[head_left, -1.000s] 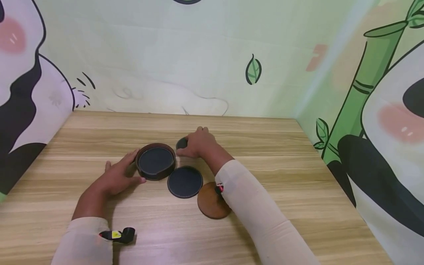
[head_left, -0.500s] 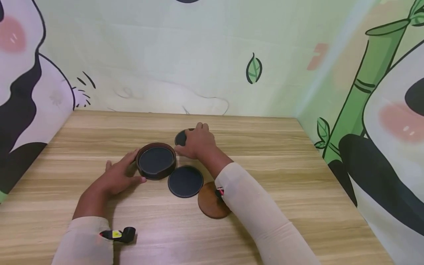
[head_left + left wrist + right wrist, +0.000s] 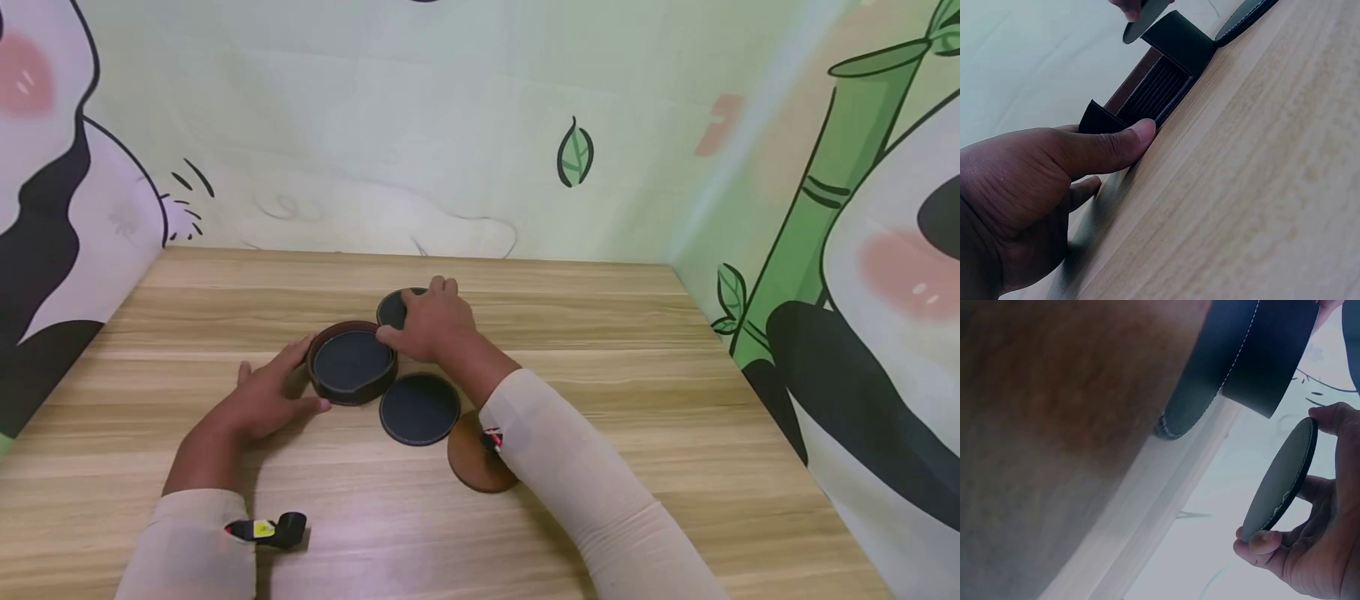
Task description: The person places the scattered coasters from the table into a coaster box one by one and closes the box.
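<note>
My left hand [image 3: 262, 400] grips the left side of a round, dark coaster holder [image 3: 369, 392]. In the left wrist view its thumb lies against the holder's wall near a front cutout, where several stacked coasters show edge-on. My right hand [image 3: 432, 321] holds a black round coaster [image 3: 391, 309] by its edges, just above the holder's far right rim. Pale stitching runs along that coaster [image 3: 1279, 475] in the right wrist view, where it is tilted and off the table. A black coaster tops the stack inside the holder.
Another black coaster [image 3: 420, 410] lies flat at the holder's front right. Against it rests a brown coaster [image 3: 474, 460], partly under my right sleeve. Behind the wooden table [image 3: 570, 333] stands a wall [image 3: 390, 150] with printed pandas and bamboo.
My right hand has lifted the coaster and moved it left, toward the holder's rim. More of that coaster's face shows than a second ago. The left hand keeps its place.
</note>
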`<state>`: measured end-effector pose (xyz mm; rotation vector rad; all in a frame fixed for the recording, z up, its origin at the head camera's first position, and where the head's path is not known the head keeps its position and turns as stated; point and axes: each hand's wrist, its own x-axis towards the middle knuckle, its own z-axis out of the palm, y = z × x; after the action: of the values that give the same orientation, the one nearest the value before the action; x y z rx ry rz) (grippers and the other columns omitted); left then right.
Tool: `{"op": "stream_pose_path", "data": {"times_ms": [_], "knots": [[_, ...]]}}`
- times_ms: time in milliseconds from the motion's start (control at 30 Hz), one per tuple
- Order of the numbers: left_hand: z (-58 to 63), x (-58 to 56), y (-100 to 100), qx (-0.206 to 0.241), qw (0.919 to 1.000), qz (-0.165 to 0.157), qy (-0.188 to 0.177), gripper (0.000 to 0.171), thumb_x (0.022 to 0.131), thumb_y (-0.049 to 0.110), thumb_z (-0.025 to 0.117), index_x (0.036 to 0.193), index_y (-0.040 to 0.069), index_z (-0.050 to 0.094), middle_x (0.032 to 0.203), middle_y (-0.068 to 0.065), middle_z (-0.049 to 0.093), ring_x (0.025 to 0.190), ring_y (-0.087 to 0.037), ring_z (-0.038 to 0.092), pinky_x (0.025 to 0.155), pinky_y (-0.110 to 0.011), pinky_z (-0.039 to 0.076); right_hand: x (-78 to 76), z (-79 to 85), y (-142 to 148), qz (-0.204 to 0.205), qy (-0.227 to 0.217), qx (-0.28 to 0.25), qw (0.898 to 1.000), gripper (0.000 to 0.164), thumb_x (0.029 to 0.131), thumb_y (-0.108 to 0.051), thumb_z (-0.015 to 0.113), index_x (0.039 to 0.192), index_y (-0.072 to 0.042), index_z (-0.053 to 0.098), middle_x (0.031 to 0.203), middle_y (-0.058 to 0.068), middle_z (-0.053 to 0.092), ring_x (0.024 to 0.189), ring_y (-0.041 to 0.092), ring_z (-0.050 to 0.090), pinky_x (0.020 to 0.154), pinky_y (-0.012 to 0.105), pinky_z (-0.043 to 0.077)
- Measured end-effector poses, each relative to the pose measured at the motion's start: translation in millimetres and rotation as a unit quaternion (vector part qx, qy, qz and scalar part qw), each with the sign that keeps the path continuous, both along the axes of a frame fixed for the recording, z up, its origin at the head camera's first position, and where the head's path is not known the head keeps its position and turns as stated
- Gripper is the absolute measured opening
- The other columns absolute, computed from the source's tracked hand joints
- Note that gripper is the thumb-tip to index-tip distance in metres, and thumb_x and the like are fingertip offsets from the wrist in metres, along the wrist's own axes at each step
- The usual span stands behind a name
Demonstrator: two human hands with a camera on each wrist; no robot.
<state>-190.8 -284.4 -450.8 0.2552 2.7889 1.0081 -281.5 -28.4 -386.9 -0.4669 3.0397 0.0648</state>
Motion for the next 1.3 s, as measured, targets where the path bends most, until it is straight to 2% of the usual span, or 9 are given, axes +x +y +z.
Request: {"op": "stream_pose_path", "data": {"times_ms": [333, 633, 867, 1100, 1300], "knots": [[-0.6, -1.9, 0.9, -0.009, 1.0000, -0.001, -0.004, 0.111, 0.096, 0.045, 0.082, 0.177, 0.017, 0.011, 0.180, -0.029, 0.019, 0.164, -0.060, 0.018, 0.126, -0.084, -0.016, 16.0, 3.9, -11.6, 0.051, -0.005, -0.017, 0.999, 0.080, 0.103, -0.075, 0.047, 0.170, -0.032, 0.040, 0.150, 0.016, 0.052, 0.130, 0.026, 0.048, 0.083, 0.035, 0.063], [-2.8, -3.2, 1.5, -0.017, 0.9998, -0.004, -0.005, 0.110, 0.097, 0.047, 0.080, 0.178, 0.019, 0.011, 0.181, -0.027, 0.018, 0.164, -0.059, 0.020, 0.126, -0.084, -0.015, 30.3, 4.6, -24.5, 0.093, -0.025, -0.011, 0.995, 0.081, 0.103, -0.075, 0.048, 0.171, -0.032, 0.039, 0.158, 0.015, 0.048, 0.137, 0.026, 0.047, 0.092, 0.036, 0.062], [2.0, -4.8, 2.8, -0.012, 0.9999, -0.005, -0.007, 0.110, 0.097, 0.045, 0.081, 0.177, 0.018, 0.011, 0.180, -0.029, 0.018, 0.164, -0.060, 0.018, 0.127, -0.083, -0.015, 38.0, 5.6, -33.8, 0.122, -0.017, 0.003, 0.992, 0.082, 0.102, -0.074, 0.052, 0.169, -0.027, 0.043, 0.155, 0.015, 0.052, 0.135, 0.024, 0.050, 0.096, 0.035, 0.063], [2.1, -5.1, 2.2, -0.016, 0.9998, -0.009, 0.000, 0.109, 0.097, 0.044, 0.081, 0.177, 0.017, 0.012, 0.179, -0.030, 0.020, 0.164, -0.061, 0.019, 0.125, -0.086, -0.013, 38.8, 2.2, -39.1, 0.135, -0.014, 0.024, 0.990, 0.083, 0.101, -0.077, 0.053, 0.167, -0.028, 0.044, 0.147, 0.011, 0.056, 0.128, 0.021, 0.052, 0.090, 0.034, 0.062], [1.1, -2.7, 0.4, -0.018, 0.9998, -0.007, 0.003, 0.109, 0.097, 0.045, 0.081, 0.177, 0.017, 0.012, 0.179, -0.030, 0.020, 0.163, -0.061, 0.021, 0.124, -0.087, -0.013, 42.0, 1.6, -44.5, 0.162, 0.008, 0.057, 0.985, 0.083, 0.100, -0.079, 0.051, 0.165, -0.028, 0.047, 0.144, 0.007, 0.059, 0.126, 0.020, 0.055, 0.099, 0.035, 0.058]]}}
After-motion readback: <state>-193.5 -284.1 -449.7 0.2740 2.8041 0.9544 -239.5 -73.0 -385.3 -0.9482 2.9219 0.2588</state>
